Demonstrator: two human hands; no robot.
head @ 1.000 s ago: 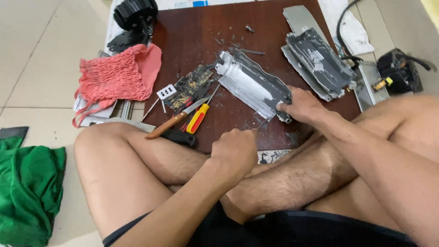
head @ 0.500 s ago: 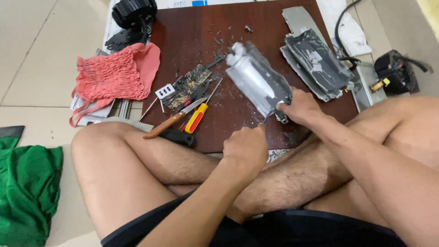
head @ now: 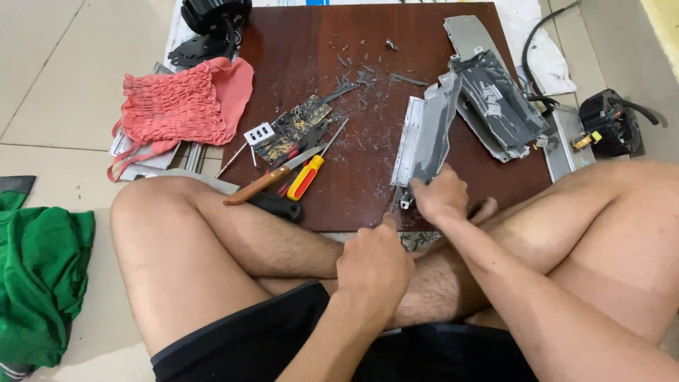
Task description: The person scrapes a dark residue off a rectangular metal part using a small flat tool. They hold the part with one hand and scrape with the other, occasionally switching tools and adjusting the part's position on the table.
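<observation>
Prying at the long grey metal casing (head: 426, 138) on the dark wooden board (head: 368, 64): our right hand (head: 440, 195) grips its near end, our left hand (head: 373, 265) closes on a thin tool; the burnt circuit board (head: 293, 129) already lies out at left, the casing not fully apart.

The board (head: 368, 64) lies on the floor ahead of the person's crossed legs. The metal casing (head: 428, 138) stands near the board's near right edge, the right hand (head: 442, 198) on its near end, the left hand (head: 375, 265) just off the near edge. The circuit board (head: 293, 129) sits left of centre, the knife (head: 272, 177) and screwdriver (head: 308, 175) nearer. The cloth (head: 177, 106) overlaps the left edge.
</observation>
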